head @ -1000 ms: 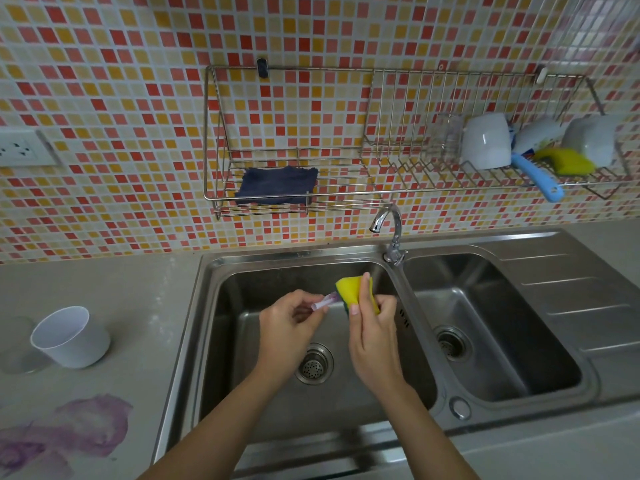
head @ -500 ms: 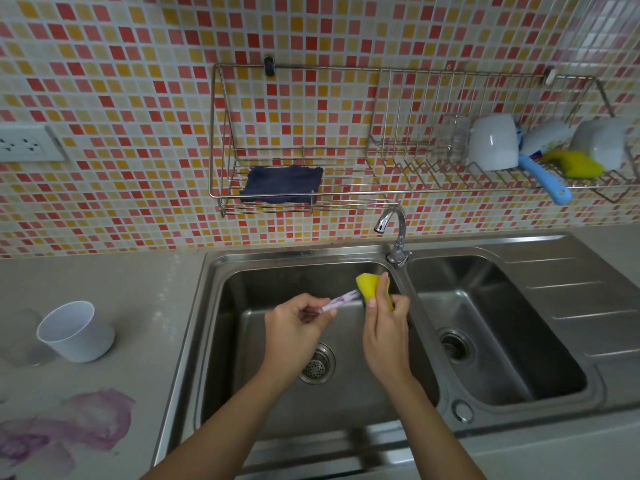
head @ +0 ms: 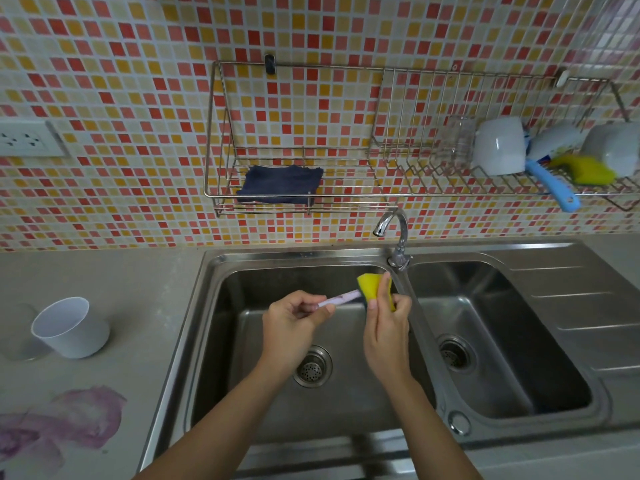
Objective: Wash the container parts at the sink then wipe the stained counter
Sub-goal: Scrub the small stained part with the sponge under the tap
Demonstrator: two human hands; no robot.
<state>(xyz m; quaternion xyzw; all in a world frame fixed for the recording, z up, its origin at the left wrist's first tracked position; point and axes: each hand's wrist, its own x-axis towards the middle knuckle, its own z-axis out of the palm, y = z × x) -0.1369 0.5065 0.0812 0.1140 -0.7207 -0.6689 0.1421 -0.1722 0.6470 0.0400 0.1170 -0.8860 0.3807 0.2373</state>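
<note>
Over the left basin of the steel sink (head: 221,306), my left hand (head: 294,323) pinches one end of a thin pale purple stick-like container part (head: 341,299). Its far end is tucked into a yellow sponge (head: 369,287), which my right hand (head: 388,323) grips folded around it. A white cup (head: 71,329) lies tilted on the grey counter (head: 138,306) to the left, next to a clear lid (head: 17,341). A purple stain (head: 69,420) spreads over the counter's near left corner.
The tap (head: 394,233) stands between the two basins, no water seen running. A wire wall rack (head: 346,140) holds a dark blue cloth (head: 280,185), white cups (head: 498,147), a blue-handled brush (head: 554,188) and a second yellow sponge (head: 585,169). A wall socket (head: 24,138) sits far left.
More of the purple part shows between my hands now; the sponge has slid toward its far end. The view has shifted slightly.
</note>
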